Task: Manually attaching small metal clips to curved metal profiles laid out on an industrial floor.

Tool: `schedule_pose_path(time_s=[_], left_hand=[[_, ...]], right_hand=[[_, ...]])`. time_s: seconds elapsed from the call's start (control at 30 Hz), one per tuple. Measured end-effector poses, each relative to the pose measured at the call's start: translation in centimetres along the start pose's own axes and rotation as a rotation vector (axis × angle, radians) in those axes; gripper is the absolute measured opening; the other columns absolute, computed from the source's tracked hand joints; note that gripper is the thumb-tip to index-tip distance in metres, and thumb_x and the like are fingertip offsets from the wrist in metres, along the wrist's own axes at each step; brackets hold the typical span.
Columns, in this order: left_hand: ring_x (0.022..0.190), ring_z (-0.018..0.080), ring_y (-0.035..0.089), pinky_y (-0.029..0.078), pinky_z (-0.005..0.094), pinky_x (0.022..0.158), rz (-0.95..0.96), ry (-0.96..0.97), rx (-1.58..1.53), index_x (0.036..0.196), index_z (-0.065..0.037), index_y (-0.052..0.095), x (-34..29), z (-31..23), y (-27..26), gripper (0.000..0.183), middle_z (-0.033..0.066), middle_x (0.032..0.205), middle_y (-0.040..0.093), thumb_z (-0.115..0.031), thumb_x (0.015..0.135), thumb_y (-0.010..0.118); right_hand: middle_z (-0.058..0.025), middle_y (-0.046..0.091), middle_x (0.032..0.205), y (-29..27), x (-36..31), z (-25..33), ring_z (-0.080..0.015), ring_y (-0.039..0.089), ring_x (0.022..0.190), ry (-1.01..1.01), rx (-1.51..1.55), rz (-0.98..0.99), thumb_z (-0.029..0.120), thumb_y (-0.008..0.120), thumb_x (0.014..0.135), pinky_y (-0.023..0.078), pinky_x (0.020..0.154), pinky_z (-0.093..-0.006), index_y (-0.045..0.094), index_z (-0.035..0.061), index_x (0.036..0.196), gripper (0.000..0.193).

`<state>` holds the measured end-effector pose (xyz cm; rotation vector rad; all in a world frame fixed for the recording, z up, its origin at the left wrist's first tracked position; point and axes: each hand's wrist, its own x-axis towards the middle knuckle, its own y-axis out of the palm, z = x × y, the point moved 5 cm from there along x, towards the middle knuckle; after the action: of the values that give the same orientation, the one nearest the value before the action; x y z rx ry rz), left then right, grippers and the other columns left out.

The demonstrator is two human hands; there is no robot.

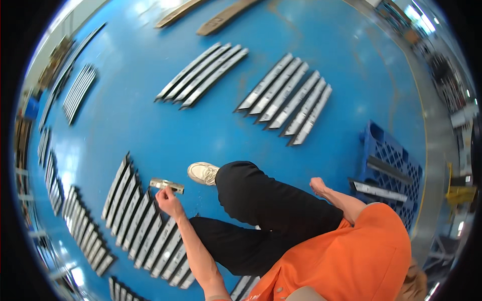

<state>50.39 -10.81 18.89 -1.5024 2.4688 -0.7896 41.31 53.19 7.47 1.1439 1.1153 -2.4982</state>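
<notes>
My left hand point(169, 201) is closed on a short, flat, shiny beige-metallic piece point(167, 185); its exact kind is not clear. Below and beside that hand, a row of long dark strips with whitish, printed faces point(143, 228) lies slanted on the blue floor point(201, 133). My right hand point(317, 186) hangs out by my right thigh, curled into a loose fist with nothing visible in it. Nearest to it, a blue plastic pallet point(374, 138) stands at the right, with a whitish-faced strip point(379, 191) and a dark strip point(389, 169) lying on it.
Ahead lie two more groups of strips, one at centre point(201, 75) and one to its right point(286, 100). Two brown, flat lengths point(226, 17) lie at the far edge. Further strip rows point(85, 228) line the left side. My shoe point(203, 173) is on the floor.
</notes>
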Motion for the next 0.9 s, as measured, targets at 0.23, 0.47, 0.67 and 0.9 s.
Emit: schedule_pose_path(time_s=[0.23, 0.47, 0.67, 0.9], left_hand=[[0.077, 0.0186, 0.055, 0.047, 0.0288, 0.069, 0.351, 0.207, -0.106, 0.08, 0.002, 0.064, -1.8, -9.0, 12.6, 0.022, 0.0074, 0.095, 0.061, -0.014, 0.094, 0.068], [0.076, 0.0183, 0.053, 0.045, 0.03, 0.069, 0.717, 0.363, -0.061, 0.079, 0.001, 0.065, -5.8, -12.4, 22.5, 0.02, 0.006, 0.094, 0.06, -0.013, 0.093, 0.069], [0.076, 0.0204, 0.055, 0.048, 0.0301, 0.068, 0.919, 0.437, 0.013, 0.083, 0.001, 0.065, -9.5, -13.3, 30.8, 0.015, 0.0083, 0.095, 0.06, -0.01, 0.093, 0.068], [0.076, 0.0253, 0.058, 0.05, 0.032, 0.069, 0.991, 0.603, 0.13, 0.088, 0.003, 0.068, -11.4, -19.0, 38.5, 0.009, 0.0118, 0.099, 0.062, -0.005, 0.091, 0.067]], right_hand=[[-0.0127, 0.06, 0.069, -6.8, -1.9, -3.3, -0.0335, 0.052, 0.059, -0.285, 0.005, -0.277, 0.021, 0.053, 0.084, 0.04, 0.054, -0.0427, 0.066, 0.0045, 0.073, 0.023], [-0.0183, 0.068, 0.076, -16.4, -2.2, -6.5, -0.044, 0.06, 0.068, -0.433, -0.137, -0.514, 0.024, 0.057, 0.082, 0.047, 0.063, -0.0487, 0.064, 0.001, 0.071, 0.026], [-0.0212, 0.068, 0.074, -18.4, 0.6, -11.8, -0.0481, 0.06, 0.071, -0.045, -0.075, -0.529, 0.019, 0.054, 0.083, 0.047, 0.065, -0.0515, 0.067, 0.0015, 0.072, 0.024], [-0.0117, 0.049, 0.058, -23.2, 1.9, -7.4, -0.0259, 0.042, 0.054, -0.163, 0.219, -0.594, 0.014, 0.054, 0.083, 0.039, 0.056, -0.0396, 0.055, -0.0005, 0.066, 0.023]])
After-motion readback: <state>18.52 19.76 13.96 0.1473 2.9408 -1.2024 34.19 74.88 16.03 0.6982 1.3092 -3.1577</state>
